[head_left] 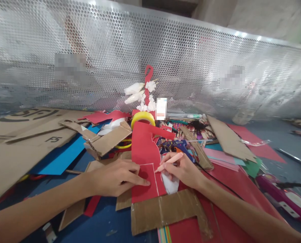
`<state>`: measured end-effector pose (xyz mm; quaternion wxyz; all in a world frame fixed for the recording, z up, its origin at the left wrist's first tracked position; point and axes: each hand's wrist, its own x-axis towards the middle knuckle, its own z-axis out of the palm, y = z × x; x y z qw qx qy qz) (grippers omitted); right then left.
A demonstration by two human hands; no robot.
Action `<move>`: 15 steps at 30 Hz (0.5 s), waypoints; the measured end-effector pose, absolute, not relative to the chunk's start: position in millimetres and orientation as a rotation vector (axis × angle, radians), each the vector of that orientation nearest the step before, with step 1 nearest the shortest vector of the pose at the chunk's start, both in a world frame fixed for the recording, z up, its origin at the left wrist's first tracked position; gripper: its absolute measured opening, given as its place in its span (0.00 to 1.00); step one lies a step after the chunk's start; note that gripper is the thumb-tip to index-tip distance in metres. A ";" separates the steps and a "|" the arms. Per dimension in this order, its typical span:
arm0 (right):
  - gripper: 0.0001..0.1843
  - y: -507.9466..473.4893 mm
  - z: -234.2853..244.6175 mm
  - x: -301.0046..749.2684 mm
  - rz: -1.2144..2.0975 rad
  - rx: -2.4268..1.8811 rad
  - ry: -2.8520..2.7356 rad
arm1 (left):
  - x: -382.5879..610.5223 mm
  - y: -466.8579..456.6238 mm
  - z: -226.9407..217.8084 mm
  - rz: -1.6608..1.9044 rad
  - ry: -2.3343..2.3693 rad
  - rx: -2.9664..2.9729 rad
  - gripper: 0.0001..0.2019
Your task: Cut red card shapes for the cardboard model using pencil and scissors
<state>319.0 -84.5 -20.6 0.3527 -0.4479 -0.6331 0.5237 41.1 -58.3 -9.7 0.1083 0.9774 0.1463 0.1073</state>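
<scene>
A sheet of red paper [143,148] lies in front of me, with thin white lines drawn on its lower half. My left hand [120,177] presses on its left side, index finger stretched out flat near the lines. In my right hand [180,167] is a peach-coloured pen [171,161], its tip on the paper beside the upright white line. Something white [171,184] shows under the right hand. Just below the red paper is a strip of cardboard [162,209] with tape on it.
Behind the paper stand a roll of yellow tape [143,116] and a red piece decorated with white flowers [147,87]. A blue glue gun [182,146] lies right of it. Large cardboard [34,135] covers the left, and a purple device [287,199] sits at right. A perforated metal screen [190,60] closes the back.
</scene>
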 end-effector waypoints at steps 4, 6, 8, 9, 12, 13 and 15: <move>0.05 -84.6 -19.1 320.6 1.335 -1.138 -1.650 | 42.1 -58.8 -7.2 0.319 0.431 2.886 0.23; 0.09 -84.8 -18.0 321.7 1.238 -1.132 -1.681 | 42.8 -59.8 -5.9 0.326 0.423 2.882 0.23; 0.14 -85.3 -17.2 322.5 1.126 -1.126 -1.717 | 42.8 -61.4 -5.7 0.352 0.431 2.856 0.21; 0.16 -85.6 -17.0 322.7 1.081 -1.124 -1.744 | 42.4 -62.2 -6.2 0.376 0.455 2.831 0.20; 0.15 -86.7 -16.2 322.9 0.947 -1.142 -1.891 | 40.7 -64.2 -8.9 0.434 0.624 2.730 0.16; 0.14 -87.2 -15.5 322.7 0.888 -1.150 -1.953 | 40.4 -64.4 -9.5 0.441 0.701 2.702 0.16; 0.13 -88.4 -13.4 322.1 0.762 -1.149 -2.051 | 40.7 -64.4 -9.3 0.436 0.836 2.680 0.19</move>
